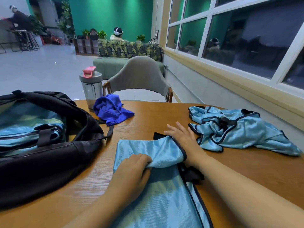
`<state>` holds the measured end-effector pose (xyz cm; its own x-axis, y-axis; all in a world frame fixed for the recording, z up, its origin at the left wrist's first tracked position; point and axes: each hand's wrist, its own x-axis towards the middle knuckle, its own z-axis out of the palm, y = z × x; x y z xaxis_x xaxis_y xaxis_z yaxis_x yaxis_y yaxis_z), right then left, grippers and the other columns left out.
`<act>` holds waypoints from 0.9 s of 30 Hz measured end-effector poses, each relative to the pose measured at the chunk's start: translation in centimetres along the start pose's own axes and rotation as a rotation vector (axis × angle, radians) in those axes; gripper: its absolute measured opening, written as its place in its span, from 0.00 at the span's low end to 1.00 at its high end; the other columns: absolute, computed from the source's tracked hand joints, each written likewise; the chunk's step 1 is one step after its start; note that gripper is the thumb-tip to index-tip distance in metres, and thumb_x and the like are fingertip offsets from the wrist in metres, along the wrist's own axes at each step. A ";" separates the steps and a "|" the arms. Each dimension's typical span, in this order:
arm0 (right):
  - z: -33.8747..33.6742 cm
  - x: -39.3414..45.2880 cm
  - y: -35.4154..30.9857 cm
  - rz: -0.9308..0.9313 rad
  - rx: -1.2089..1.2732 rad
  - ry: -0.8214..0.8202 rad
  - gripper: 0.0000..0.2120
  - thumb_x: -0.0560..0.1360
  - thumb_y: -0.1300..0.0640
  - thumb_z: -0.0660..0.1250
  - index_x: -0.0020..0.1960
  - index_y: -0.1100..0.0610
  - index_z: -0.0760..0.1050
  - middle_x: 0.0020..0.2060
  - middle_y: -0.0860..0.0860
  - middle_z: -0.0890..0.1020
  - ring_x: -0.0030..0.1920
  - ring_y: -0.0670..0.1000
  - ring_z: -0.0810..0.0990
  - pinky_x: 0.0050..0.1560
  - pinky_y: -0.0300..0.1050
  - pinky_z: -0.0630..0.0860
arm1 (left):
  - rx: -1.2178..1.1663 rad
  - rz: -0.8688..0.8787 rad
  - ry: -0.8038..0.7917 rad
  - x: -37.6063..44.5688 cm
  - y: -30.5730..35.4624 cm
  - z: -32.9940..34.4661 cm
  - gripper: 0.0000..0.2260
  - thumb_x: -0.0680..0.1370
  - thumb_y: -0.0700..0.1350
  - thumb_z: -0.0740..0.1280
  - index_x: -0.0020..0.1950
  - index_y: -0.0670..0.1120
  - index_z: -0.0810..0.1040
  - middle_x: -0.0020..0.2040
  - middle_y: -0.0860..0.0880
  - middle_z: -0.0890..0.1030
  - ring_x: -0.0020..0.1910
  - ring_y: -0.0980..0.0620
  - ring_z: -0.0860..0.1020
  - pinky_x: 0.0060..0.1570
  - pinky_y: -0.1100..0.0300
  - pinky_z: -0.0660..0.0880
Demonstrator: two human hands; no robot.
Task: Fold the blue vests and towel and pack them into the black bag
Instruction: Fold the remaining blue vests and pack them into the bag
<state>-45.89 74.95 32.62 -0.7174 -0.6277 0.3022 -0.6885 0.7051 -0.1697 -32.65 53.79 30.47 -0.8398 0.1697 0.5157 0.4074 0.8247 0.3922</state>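
Note:
A light blue vest (164, 198) with dark trim lies flat on the wooden table (156, 116) in front of me. My left hand (136, 168) grips a fold of its cloth near the middle. My right hand (182, 135) lies flat with straight fingers by the vest's far edge, its wrist under the raised fold. A crumpled pile of light blue vests (238, 130) sits at the right. A bunched dark blue towel (111, 111) lies at the far middle. The black bag (49, 155) stands open at the left, with light blue cloth inside.
A grey water bottle (91, 89) with a pink lid stands behind the towel. A grey chair (139, 76) faces me across the table. A window wall runs along the right. A person sits on a sofa far behind.

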 end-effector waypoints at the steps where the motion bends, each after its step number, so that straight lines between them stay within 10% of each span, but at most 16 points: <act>1: 0.1 0.6 0.0 0.006 -0.004 0.055 0.32 0.68 0.64 0.74 0.64 0.42 0.65 0.74 0.41 0.61 0.76 0.43 0.47 0.75 0.56 0.40 | 0.004 0.016 -0.005 0.1 0.0 0.0 0.04 0.74 0.50 0.56 0.49 0.57 0.67 0.43 0.57 0.76 0.42 0.57 0.71 0.41 0.60 0.72; 3: -0.2 1.4 -0.3 0.107 0.134 0.100 0.14 0.73 0.65 0.68 0.54 0.50 0.74 0.65 0.46 0.75 0.69 0.41 0.66 0.73 0.52 0.56 | 0.026 0.069 -0.008 0.2 -0.1 0.1 0.04 0.74 0.50 0.58 0.48 0.55 0.68 0.42 0.56 0.75 0.40 0.56 0.72 0.38 0.60 0.72; 6: -1.2 1.8 -1.1 0.169 0.155 0.009 0.04 0.77 0.56 0.59 0.46 0.52 0.72 0.39 0.45 0.75 0.38 0.41 0.74 0.40 0.34 0.69 | 0.083 0.158 -0.035 0.5 -0.5 0.2 0.03 0.73 0.49 0.60 0.46 0.54 0.70 0.38 0.55 0.74 0.36 0.54 0.72 0.35 0.62 0.67; 17: -2.2 2.4 0.5 0.063 -0.197 -0.390 0.31 0.76 0.69 0.59 0.74 0.46 0.61 0.65 0.51 0.69 0.64 0.54 0.68 0.61 0.51 0.70 | 0.032 0.231 -0.303 -0.5 -0.4 -0.1 0.18 0.80 0.61 0.53 0.53 0.56 0.79 0.41 0.56 0.74 0.40 0.55 0.76 0.35 0.59 0.75; 24: -4.3 4.2 -2.5 0.037 -0.196 -0.104 0.24 0.75 0.72 0.58 0.64 0.53 0.76 0.65 0.51 0.74 0.67 0.52 0.67 0.65 0.52 0.68 | 0.002 0.017 -0.457 2.0 0.6 -1.8 0.16 0.82 0.51 0.57 0.70 0.58 0.69 0.58 0.56 0.78 0.58 0.56 0.75 0.51 0.67 0.66; 27: -3.5 4.4 -5.1 0.023 0.028 -0.234 0.19 0.80 0.64 0.56 0.68 0.53 0.72 0.66 0.50 0.75 0.65 0.51 0.72 0.65 0.49 0.70 | 0.031 0.122 -0.463 2.1 -0.1 -0.9 0.17 0.79 0.53 0.59 0.68 0.55 0.73 0.61 0.52 0.75 0.60 0.52 0.73 0.60 0.60 0.70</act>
<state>-45.15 69.74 38.05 -0.7357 -0.6734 0.0726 -0.6722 0.7127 -0.2005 -34.13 53.54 32.24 -0.8610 0.4826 0.1606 0.5079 0.7982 0.3238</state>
